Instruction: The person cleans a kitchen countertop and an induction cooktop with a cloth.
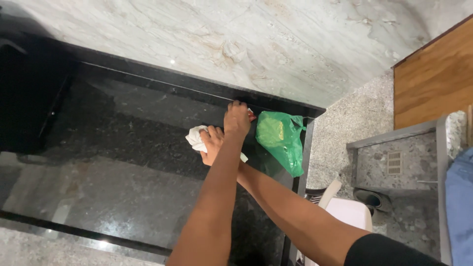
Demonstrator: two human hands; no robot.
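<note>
My arms cross over a black granite countertop (123, 148). My left hand (237, 119) reaches to the back edge by the wall, its fingers closed over a small red and white object (252, 116) that is mostly hidden. Just below and to the left of it, my right hand (212, 144) grips a crumpled white cloth (196, 137) pressed on the counter. My left forearm lies over my right arm. A green plastic bag (282, 139) with something yellowish inside rests on the counter right beside both hands.
A pale marble wall (246, 44) backs the counter. To the right, below the counter's end, are a speckled floor (345, 123), a wooden panel (436, 79), a grey stone step with a drain grate (394, 162), a white object (350, 212) and blue fabric (460, 207).
</note>
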